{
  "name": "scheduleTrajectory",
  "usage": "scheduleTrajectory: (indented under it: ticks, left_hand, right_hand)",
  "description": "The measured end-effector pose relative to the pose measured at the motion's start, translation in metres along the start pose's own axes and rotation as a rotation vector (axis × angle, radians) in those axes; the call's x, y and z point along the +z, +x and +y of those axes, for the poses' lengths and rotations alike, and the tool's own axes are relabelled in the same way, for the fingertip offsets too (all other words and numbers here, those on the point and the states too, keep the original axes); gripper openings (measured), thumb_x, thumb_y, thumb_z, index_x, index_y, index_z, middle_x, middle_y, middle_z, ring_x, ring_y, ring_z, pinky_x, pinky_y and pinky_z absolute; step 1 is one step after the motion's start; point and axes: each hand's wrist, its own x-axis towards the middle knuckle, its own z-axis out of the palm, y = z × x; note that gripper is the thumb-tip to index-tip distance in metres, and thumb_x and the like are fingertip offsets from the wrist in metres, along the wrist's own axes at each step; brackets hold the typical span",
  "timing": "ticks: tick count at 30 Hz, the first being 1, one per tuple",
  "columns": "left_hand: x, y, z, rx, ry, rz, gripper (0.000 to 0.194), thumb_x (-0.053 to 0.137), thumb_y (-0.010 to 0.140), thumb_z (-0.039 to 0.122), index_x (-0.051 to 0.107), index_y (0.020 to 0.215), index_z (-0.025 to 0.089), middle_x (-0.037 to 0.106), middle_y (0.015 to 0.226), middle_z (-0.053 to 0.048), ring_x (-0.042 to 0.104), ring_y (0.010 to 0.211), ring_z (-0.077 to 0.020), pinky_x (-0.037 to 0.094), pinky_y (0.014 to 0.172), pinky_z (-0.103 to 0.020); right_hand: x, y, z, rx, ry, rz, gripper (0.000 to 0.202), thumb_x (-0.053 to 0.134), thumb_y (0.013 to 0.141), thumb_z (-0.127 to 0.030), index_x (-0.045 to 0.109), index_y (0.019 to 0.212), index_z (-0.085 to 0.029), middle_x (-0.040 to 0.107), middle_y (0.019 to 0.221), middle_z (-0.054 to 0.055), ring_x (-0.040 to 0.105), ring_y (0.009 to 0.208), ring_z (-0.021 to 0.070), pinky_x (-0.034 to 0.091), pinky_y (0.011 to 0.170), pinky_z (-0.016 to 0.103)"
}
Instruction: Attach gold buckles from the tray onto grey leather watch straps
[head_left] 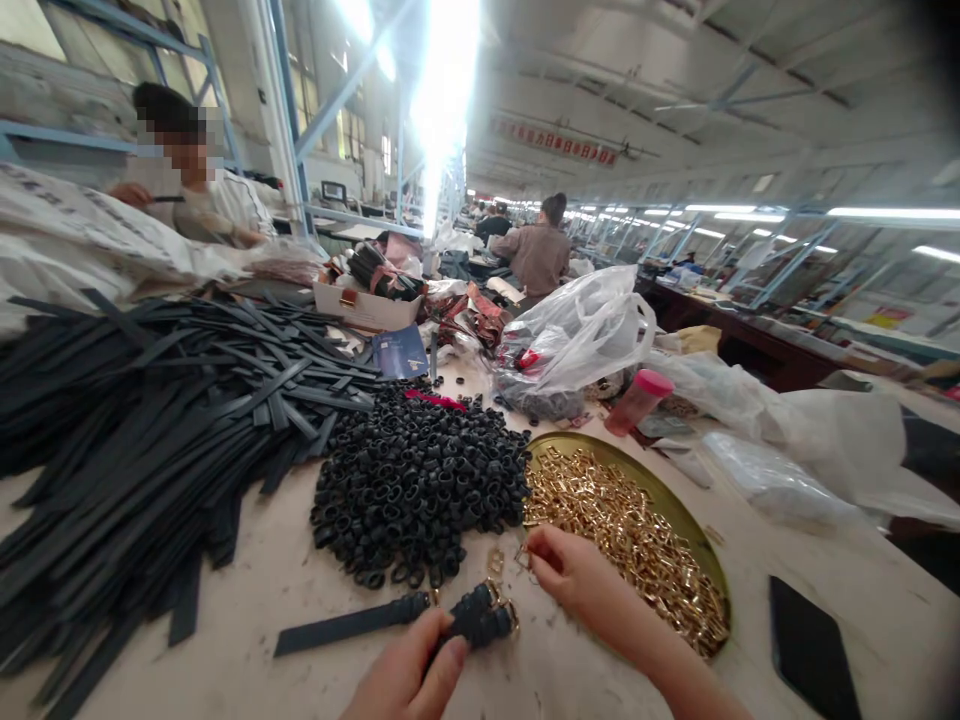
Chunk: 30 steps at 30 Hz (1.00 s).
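My left hand (420, 665) is closed around a small bundle of black straps (480, 618) with gold buckles at their ends. Just above it lies one more black strap (352, 622), with a loop and a bit of gold at its right end. My right hand (559, 565) pinches a gold buckle (523, 556) at the near left edge of a round tray (709, 545) heaped with gold buckles (622, 520). A loose gold buckle (495, 560) rests on the table between the hands. Beyond them is a pile of small black loops (420, 480).
Long black strips (150, 430) cover the left side. Behind the tray stand a pink-lidded jar (639, 400) and a clear plastic bag (577, 335). A dark phone (814, 645) lies at right. One person (195, 190) sits at far left; another (536, 250) is farther back.
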Motion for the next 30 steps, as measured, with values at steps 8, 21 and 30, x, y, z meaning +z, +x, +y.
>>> scheduleTrajectory:
  ticks: [8,21,30]
  left_hand:
    - [0.006,-0.002,0.021,0.077,0.011,0.104,0.018,0.047,0.076,0.032,0.054,0.075,0.015,0.054,0.068,0.000,0.046,0.067,-0.0144,0.036,0.062,-0.023]
    - [0.003,-0.040,0.010,0.080,-0.007,0.053,0.025,0.040,0.082,0.034,0.054,0.081,0.014,0.060,0.081,-0.003,0.052,0.078,-0.0172,0.038,0.069,-0.025]
    - [0.006,-0.064,0.006,0.071,0.216,-0.069,0.027,0.033,0.087,0.035,0.055,0.084,0.019,0.062,0.086,-0.003,0.054,0.081,-0.0174,0.036,0.070,-0.024]
  right_hand:
    - [0.022,-0.047,-0.062,-0.035,0.824,-0.137,0.020,0.044,0.078,-0.022,0.061,0.088,-0.020,0.055,0.068,-0.001,0.052,0.063,0.0115,0.041,0.060,0.025]
    - [0.066,-0.074,-0.069,0.068,1.170,0.012,0.018,0.063,0.070,-0.032,0.063,0.081,-0.017,0.060,0.067,-0.001,0.054,0.062,0.0113,0.043,0.061,0.025]
    - [0.091,-0.090,-0.087,0.459,1.778,-0.046,0.038,0.077,0.052,-0.037,0.064,0.082,-0.018,0.057,0.059,-0.003,0.048,0.046,0.0062,0.044,0.048,0.021]
